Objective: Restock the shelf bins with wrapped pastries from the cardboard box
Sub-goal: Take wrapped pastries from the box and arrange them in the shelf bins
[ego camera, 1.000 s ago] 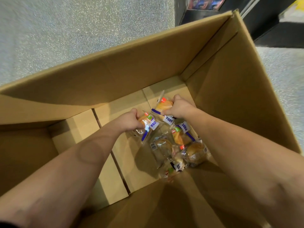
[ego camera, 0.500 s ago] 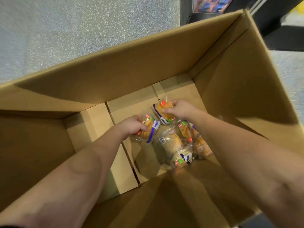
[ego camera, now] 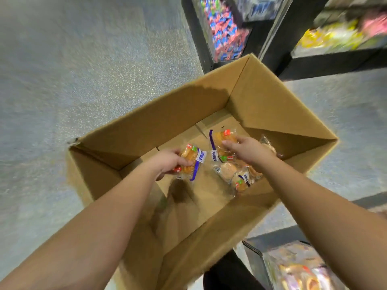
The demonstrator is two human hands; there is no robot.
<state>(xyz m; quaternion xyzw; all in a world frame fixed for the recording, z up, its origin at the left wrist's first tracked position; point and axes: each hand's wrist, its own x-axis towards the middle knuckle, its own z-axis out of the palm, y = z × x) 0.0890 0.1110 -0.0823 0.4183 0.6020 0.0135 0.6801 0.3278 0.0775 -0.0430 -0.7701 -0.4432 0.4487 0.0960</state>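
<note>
Both hands reach into the cardboard box (ego camera: 261, 101) on the floor. The left hand (ego camera: 167, 162) grips one wrapped pastry (ego camera: 191, 162); the right hand (ego camera: 249, 150) pinches another pastry (ego camera: 222, 139) above the remaining pile (ego camera: 234, 174). Blurred shelf bins (ego camera: 226, 28) stand just beyond.

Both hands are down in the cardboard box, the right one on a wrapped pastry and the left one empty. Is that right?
Not quite. The head view shows the left hand is not empty: its fingers grip a wrapped pastry. The rest holds: both hands are down in the cardboard box, the right hand on a wrapped pastry of its own.
</note>
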